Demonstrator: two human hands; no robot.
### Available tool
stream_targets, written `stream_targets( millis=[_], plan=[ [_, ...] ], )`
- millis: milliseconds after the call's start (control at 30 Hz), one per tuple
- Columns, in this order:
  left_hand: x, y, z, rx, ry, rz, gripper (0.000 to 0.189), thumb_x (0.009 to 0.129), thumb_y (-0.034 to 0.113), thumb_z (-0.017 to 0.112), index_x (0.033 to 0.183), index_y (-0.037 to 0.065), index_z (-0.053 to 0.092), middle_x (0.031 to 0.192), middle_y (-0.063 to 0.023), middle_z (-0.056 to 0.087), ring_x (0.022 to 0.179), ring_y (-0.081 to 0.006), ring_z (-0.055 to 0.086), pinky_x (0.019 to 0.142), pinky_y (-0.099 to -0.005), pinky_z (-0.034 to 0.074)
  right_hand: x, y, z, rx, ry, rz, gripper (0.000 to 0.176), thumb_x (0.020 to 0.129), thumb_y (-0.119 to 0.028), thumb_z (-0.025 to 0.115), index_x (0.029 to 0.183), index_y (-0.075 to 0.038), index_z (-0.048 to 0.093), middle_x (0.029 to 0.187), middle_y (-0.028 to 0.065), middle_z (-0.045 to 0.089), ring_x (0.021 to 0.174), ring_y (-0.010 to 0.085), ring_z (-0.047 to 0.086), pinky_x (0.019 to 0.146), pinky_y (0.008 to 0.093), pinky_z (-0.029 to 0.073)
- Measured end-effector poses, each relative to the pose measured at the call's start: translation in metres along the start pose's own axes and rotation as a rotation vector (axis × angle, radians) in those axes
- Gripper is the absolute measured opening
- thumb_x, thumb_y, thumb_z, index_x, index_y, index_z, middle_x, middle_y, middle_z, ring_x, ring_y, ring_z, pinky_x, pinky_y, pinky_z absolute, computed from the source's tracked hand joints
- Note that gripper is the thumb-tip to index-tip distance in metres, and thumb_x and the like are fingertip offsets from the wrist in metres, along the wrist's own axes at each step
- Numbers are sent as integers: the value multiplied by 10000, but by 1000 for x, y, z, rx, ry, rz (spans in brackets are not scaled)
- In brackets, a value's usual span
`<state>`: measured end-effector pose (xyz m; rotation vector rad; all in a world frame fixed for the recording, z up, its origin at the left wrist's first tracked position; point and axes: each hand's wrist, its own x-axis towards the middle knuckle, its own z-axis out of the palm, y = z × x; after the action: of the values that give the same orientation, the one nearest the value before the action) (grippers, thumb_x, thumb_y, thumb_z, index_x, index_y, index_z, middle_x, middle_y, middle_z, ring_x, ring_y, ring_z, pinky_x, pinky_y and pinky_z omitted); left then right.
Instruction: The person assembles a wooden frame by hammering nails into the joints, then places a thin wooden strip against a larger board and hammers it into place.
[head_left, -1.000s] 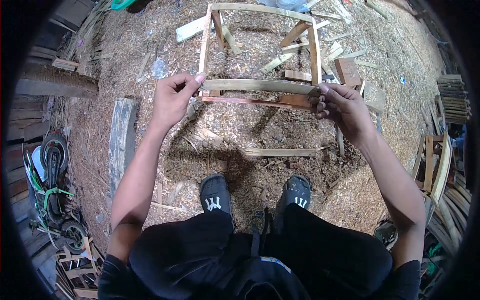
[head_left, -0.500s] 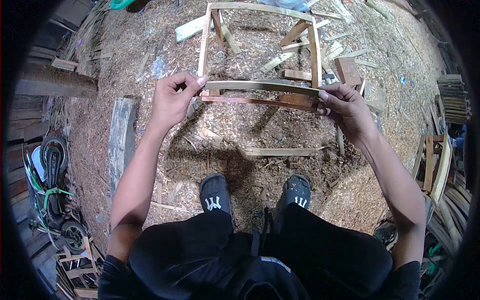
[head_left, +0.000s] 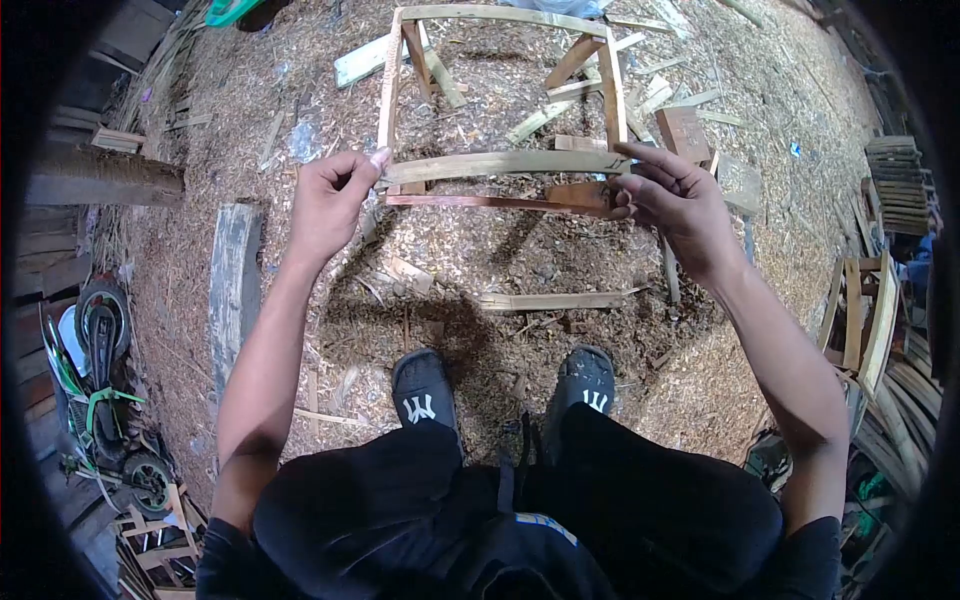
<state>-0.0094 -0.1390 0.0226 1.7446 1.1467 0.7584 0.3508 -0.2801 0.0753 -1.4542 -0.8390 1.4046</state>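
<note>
the left hand (head_left: 335,205) pinches one end of a thin wooden strip (head_left: 500,163) between thumb and fingers; the right hand (head_left: 680,205) pinches the other end, so the strip spans the gap between the hands. beyond them is a wooden frame (head_left: 388,90), its reddish near rail (head_left: 470,202) showing just below the strip. nearer the body than the hands, a loose stick (head_left: 560,301) lies on the chip-strewn ground (head_left: 500,345), ahead of two dark slippers (head_left: 418,385).
</note>
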Motion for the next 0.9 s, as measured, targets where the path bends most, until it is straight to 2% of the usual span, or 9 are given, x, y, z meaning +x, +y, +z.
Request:
stream_targets(
  millis=[133, 267, 367, 400, 467, 567, 733, 800, 900],
  plan=[
    [-2, 11, 4, 108, -20, -26, 342, 1028, 228, 684, 787, -13, 673, 642, 61, 510, 632, -33, 404, 578, -274, 327, 0, 9, -3, -393, 51, -87, 276, 977, -105, 732, 1228, 8, 723, 1011, 105, 772, 829, 112, 702, 706, 257, 590],
    [-4, 20, 14, 178, 104, 2, 275, 1044, 208, 654, 869, -4, 657, 680, 17, 543, 624, -71, 454, 605, -290, 384, 0, 25, -5, -361, 106, -113, 219, 976, -87, 731, 1164, 24, 748, 975, 97, 782, 743, 89, 673, 620, 235, 534],
    [-4, 27, 16, 543, 316, 503, 137, 998, 157, 674, 996, 19, 677, 993, -128, 649, 923, -212, 615, 739, -364, 475, -3, 24, -4, -412, 128, -166, 190, 979, -71, 719, 1136, 28, 761, 949, 95, 779, 690, 87, 646, 605, 235, 523],
    [-5, 41, 19, 538, 313, 508, 137, 998, 157, 674, 996, 19, 677, 993, -128, 649, 923, -212, 615, 739, -364, 475, -4, 24, -5, -433, 132, -197, 185, 979, -72, 718, 1127, 28, 766, 932, 92, 777, 671, 91, 639, 599, 240, 522],
    [-6, 74, 36, 651, 98, 875, 228, 945, 234, 748, 1046, 39, 685, 1071, -122, 653, 1023, -240, 630, 819, -386, 514, -2, 34, -11, -390, 112, -190, 180, 968, -81, 731, 1122, -2, 783, 956, 72, 737, 747, 99, 654, 615, 248, 522],
    [3, 83, 83, 552, -195, 931, 336, 889, 190, 775, 1185, 55, 692, 1231, -110, 636, 1052, -247, 652, 887, -426, 545, -3, 42, -10, -517, 149, -373, 209, 938, -103, 770, 1143, -73, 795, 1015, 24, 592, 882, 109, 617, 717, 235, 516],
    [26, 74, 119, 579, -376, 872, 387, 920, 155, 732, 1295, 74, 684, 1080, -111, 710, 930, -227, 687, 793, -411, 585, -9, 51, -15, -489, 104, -330, 284, 946, -134, 774, 1226, -86, 760, 997, 20, 594, 842, 101, 581, 741, 248, 513],
    [27, 71, 118, 640, -389, 840, 345, 923, 140, 729, 1261, 71, 713, 947, -95, 723, 818, -201, 683, 692, -378, 587, -14, 59, -19, -261, 186, -316, 305, 964, -150, 759, 1262, -89, 739, 999, 11, 599, 831, 98, 574, 734, 255, 504],
    [20, 76, 112, 601, -373, 798, 350, 900, 108, 757, 1250, 98, 751, 853, -77, 677, 738, -186, 637, 628, -364, 546, -14, 88, -49, -430, 347, -314, 323, 982, -176, 732, 1290, -80, 713, 1001, 36, 610, 825, 136, 607, 748, 274, 519]
  ],
)
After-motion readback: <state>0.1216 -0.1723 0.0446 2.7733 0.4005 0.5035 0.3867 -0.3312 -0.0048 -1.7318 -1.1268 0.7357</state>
